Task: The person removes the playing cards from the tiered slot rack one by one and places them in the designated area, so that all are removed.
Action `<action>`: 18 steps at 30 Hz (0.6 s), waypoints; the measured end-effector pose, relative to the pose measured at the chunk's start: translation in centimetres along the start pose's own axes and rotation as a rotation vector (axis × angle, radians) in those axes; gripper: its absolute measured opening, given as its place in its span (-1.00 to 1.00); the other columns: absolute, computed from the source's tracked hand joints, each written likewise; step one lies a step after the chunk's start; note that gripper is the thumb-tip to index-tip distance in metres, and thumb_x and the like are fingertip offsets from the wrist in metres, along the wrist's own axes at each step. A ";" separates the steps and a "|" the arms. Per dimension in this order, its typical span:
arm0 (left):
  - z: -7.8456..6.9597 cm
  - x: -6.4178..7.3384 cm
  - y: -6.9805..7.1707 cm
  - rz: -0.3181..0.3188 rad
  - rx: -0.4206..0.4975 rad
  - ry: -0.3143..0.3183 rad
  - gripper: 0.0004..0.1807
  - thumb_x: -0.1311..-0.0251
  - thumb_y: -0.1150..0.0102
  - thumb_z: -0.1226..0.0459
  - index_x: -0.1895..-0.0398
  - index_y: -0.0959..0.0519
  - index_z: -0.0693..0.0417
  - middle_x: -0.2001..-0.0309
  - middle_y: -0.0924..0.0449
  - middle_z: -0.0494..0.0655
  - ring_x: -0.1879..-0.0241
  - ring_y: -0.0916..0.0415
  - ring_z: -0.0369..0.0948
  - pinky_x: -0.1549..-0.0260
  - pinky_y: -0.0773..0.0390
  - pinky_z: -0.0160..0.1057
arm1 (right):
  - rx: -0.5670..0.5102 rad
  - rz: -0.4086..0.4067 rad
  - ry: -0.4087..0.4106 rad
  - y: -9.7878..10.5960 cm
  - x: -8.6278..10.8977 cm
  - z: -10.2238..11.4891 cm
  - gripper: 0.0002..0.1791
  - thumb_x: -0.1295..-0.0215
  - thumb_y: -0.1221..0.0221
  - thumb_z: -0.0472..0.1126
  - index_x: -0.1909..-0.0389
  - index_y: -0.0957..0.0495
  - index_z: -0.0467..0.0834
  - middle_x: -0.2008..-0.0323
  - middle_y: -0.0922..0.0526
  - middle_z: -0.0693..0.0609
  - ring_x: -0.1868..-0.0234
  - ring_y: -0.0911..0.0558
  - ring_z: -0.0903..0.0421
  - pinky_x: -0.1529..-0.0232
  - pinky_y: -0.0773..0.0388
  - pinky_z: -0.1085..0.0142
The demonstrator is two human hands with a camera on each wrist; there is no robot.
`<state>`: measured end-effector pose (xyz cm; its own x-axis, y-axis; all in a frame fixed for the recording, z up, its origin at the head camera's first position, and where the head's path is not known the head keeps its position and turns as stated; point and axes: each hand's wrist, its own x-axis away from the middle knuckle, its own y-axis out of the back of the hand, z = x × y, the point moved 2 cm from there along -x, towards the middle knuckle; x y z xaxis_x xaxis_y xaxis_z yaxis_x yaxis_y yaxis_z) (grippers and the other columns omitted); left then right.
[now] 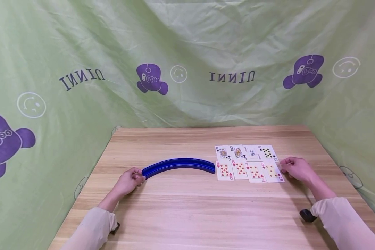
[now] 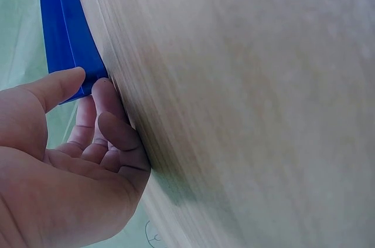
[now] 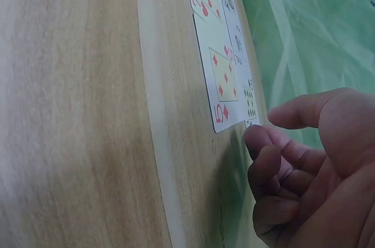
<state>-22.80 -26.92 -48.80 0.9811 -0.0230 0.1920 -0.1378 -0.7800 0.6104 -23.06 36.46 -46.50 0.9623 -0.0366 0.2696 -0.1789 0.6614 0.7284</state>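
Observation:
My left hand (image 1: 129,181) pinches the near left end of a curved blue card holder (image 1: 178,162). In the left wrist view its thumb lies on the end of the blue holder (image 2: 63,31), with fingertips on the other side. The holder arcs across the table towards several playing cards laid face up in two rows. My right hand (image 1: 297,168) is beside the right edge of the five of diamonds (image 1: 272,171). From the right wrist, its fingers hang loosely curled, thumb apart, next to the corner of that five of diamonds (image 3: 224,75); no card shows between them.
The back row includes a king (image 1: 222,153) and a ten of spades (image 1: 267,152); a nine of hearts (image 1: 224,171) starts the front row, close to the holder's right end. Green patterned cloth (image 1: 187,41) hangs around the wooden table (image 1: 181,215).

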 end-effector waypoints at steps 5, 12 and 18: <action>0.1 -0.1 0.1 -0.005 -0.002 -0.005 -0.71 -0.23 -0.25 0.36 0.04 -0.46 0.28 0.38 -0.65 -0.02 0.47 -0.51 -0.23 0.49 -0.44 -0.34 | 0.035 -0.013 0.040 -0.2 0.1 0.6 -0.56 -0.45 -0.06 -0.04 -0.08 -0.51 -0.33 0.36 -0.65 -0.01 0.35 -0.55 0.10 0.28 -0.38 0.30; 0.3 -0.2 0.1 -0.007 0.004 -0.006 -0.72 -0.23 -0.23 0.37 0.04 -0.46 0.29 0.38 -0.65 -0.01 0.47 -0.52 -0.24 0.49 -0.45 -0.35 | 0.049 -0.031 0.098 -0.5 0.2 1.3 -0.59 -0.48 -0.03 -0.06 -0.07 -0.52 -0.33 0.29 -0.67 -0.08 0.30 -0.56 0.09 0.27 -0.41 0.29; 0.1 -0.1 0.3 -0.012 -0.013 -0.008 -0.70 -0.29 -0.21 0.30 0.00 -0.50 0.31 0.33 -0.68 0.03 0.41 -0.57 -0.24 0.42 -0.50 -0.33 | 0.087 -0.084 0.163 -0.5 0.1 2.1 -0.60 -0.50 -0.01 -0.04 -0.03 -0.57 -0.28 0.13 -0.69 -0.20 0.14 -0.59 0.01 0.18 -0.42 0.26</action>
<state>-22.90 -27.22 -48.74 0.9838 -0.0185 0.1782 -0.1273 -0.7723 0.6223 -23.32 34.50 -45.51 0.9937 0.0374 0.1053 -0.1068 0.5940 0.7973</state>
